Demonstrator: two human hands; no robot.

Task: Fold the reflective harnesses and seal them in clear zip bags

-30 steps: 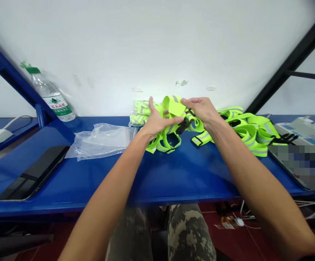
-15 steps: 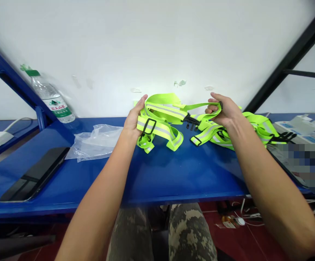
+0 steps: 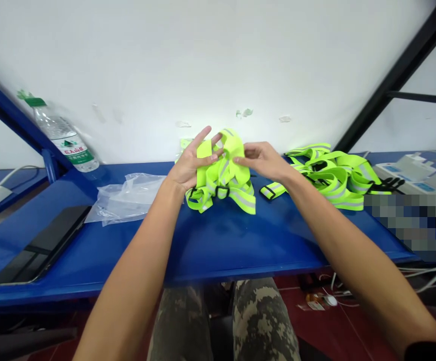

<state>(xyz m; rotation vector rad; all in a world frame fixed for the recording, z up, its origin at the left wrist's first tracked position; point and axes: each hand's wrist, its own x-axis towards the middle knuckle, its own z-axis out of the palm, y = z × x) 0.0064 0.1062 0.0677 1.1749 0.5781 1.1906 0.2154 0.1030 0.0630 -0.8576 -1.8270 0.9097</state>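
While the bundled reflective strap (image 3: 223, 183) rested on the blue bench (image 3: 240, 240), my left hand (image 3: 187, 165) gripped it with fingers (image 3: 202, 135) partly spread, and my right hand (image 3: 261, 159) pinched its top fold.

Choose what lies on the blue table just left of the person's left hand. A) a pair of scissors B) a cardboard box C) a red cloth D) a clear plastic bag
D: a crumpled clear plastic bag lies on the blue table left of the left hand.
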